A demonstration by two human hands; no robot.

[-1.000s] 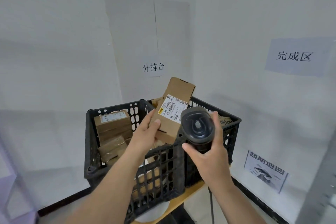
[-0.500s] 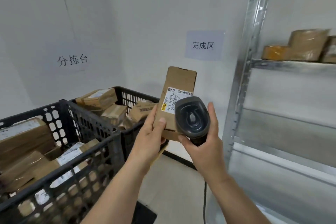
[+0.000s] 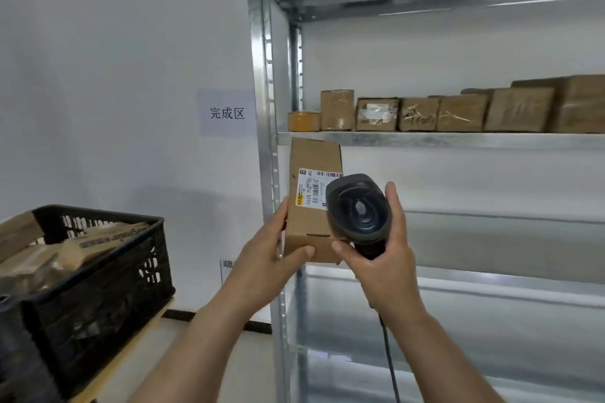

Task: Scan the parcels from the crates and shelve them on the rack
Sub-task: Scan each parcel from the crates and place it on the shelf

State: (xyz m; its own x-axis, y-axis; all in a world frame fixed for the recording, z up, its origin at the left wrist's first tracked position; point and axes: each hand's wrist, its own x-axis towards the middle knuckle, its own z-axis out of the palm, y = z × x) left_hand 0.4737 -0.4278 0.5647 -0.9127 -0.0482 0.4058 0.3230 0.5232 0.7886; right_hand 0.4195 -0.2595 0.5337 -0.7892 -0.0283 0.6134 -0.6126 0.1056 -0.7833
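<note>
My left hand (image 3: pixel 265 260) grips the lower end of a flat brown cardboard parcel (image 3: pixel 310 216), held upright with its white barcode label facing me. My right hand (image 3: pixel 381 258) grips a dark handheld scanner (image 3: pixel 359 210), whose head sits right in front of the label and hides part of it. Both are raised in front of the left end of the metal rack (image 3: pixel 425 139). A black plastic crate (image 3: pixel 98 285) filled with more brown parcels stands at the lower left.
Several taped brown parcels (image 3: pixel 458 111) line the rack's middle shelf. The shelves below it show bare metal. The rack's upright post (image 3: pixel 262 108) stands just left of the held parcel. A paper sign (image 3: pixel 226 113) hangs on the white wall. The scanner cable (image 3: pixel 389 363) hangs down.
The view has swung right from the crates to the rack. Both hands kept the parcel and the scanner together and now hold them in front of the rack's shelves.
</note>
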